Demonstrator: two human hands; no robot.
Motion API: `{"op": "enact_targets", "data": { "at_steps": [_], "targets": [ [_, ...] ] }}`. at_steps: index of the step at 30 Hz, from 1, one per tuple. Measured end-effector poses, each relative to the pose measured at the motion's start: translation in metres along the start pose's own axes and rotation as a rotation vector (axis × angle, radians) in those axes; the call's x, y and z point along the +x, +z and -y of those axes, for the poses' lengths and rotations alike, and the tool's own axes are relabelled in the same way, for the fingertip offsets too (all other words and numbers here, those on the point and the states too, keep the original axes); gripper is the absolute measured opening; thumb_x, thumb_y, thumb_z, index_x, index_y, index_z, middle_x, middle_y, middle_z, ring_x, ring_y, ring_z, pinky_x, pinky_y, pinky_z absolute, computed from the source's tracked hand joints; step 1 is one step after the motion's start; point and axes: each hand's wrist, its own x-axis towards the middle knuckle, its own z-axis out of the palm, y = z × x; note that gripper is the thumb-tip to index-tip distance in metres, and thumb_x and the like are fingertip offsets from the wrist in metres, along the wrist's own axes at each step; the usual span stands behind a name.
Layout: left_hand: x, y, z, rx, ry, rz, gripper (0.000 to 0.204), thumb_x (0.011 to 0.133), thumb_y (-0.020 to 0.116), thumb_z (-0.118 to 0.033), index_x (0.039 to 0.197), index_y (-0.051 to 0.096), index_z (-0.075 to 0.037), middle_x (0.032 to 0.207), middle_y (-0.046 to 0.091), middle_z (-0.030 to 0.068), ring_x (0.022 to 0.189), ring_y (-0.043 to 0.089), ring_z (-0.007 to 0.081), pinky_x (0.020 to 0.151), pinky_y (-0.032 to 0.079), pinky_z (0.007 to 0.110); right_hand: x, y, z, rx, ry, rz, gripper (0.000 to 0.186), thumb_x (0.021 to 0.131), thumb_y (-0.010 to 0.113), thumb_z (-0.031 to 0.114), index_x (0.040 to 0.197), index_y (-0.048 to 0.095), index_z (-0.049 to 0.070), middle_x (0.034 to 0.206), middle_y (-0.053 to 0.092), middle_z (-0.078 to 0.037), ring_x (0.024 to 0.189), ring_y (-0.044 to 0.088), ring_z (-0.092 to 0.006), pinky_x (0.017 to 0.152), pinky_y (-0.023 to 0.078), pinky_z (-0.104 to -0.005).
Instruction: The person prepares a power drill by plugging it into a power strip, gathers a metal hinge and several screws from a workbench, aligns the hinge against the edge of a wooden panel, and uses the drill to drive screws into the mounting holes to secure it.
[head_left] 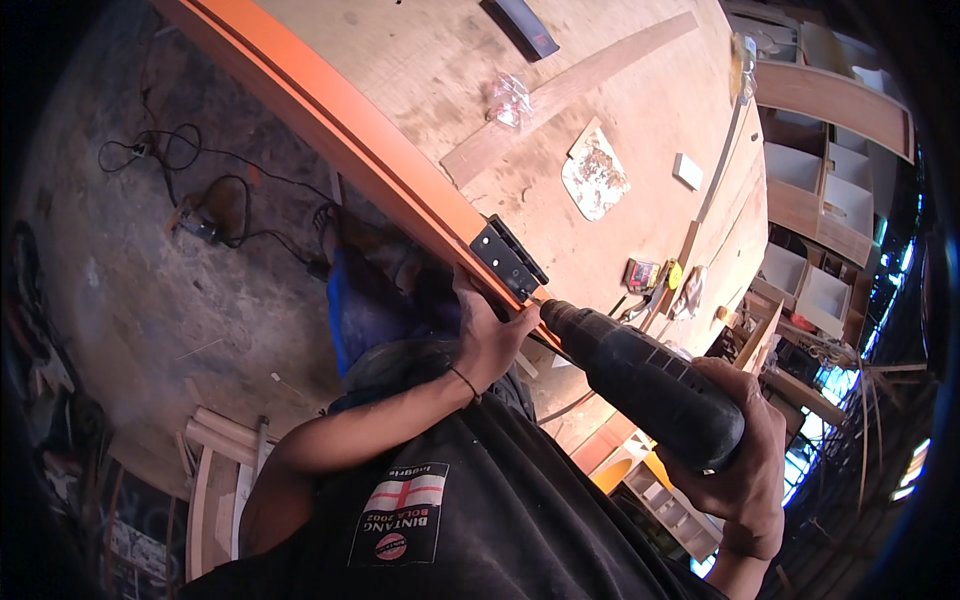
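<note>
A long orange board (340,120) runs diagonally from the upper left towards me, along the edge of a wooden worktop. On its near end lies a black metal hinge (508,262) with several small holes. My left hand (488,335) is closed around the board's edge beside the hinge, its thumb by the drill tip; some fingers are hidden. In my right hand (745,440) is a black power drill (650,375), held from the right with its tip at the near end of the hinge. The exact contact at the tip is too small to make out.
The worktop (420,60) carries a thin wooden strip (580,85), a clear plastic bag (510,100), a stained scrap (596,172), a dark box (520,28) and a tape measure (640,274). A cable (240,160) trails over the floor. Wooden cabinets (820,190) stand at the right.
</note>
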Motion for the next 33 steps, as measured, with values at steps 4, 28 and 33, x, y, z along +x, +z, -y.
{"op": "enact_targets", "data": {
  "at_steps": [4, 28, 33],
  "targets": [
    [-0.0008, -0.0004, -0.0076, -0.020, -0.032, 0.037, 0.100, 0.079, 0.080, -0.007, 0.151, 0.011, 0.008, 0.134, 0.041, 0.0191, 0.124, 0.050, 0.0256, 0.109, 0.044, 0.038, 0.0022, -0.0008, 0.0012, 0.015, 0.012, -0.006, 0.066, 0.062, 0.087, 0.011, 0.124, 0.064, 0.006, 0.105, 0.075, -0.017, 0.098, 0.075, -0.0337, 0.092, 0.055, -0.0399],
    [0.0010, -0.0020, -0.0040, 0.126, 0.071, 0.052, 0.098, 0.080, 0.077, -0.004, 0.151, 0.011, 0.008, 0.133, 0.042, 0.0185, 0.124, 0.049, 0.0253, 0.109, 0.044, 0.037, 0.0084, -0.0002, 0.0009, 0.000, 0.000, 0.029, 0.064, 0.065, 0.087, 0.009, 0.125, 0.064, 0.008, 0.107, 0.075, -0.015, 0.099, 0.074, -0.0324, 0.093, 0.055, -0.0394],
    [0.0009, -0.0018, -0.0036, 0.028, 0.027, 0.066, 0.092, 0.079, 0.076, -0.002, 0.148, 0.015, 0.008, 0.131, 0.043, 0.0178, 0.123, 0.049, 0.0251, 0.108, 0.044, 0.037, 0.0094, 0.0002, 0.0020, -0.011, -0.011, 0.018, 0.063, 0.065, 0.087, 0.010, 0.124, 0.065, 0.008, 0.108, 0.075, -0.014, 0.099, 0.074, -0.0321, 0.093, 0.055, -0.0401]
  ]
}}
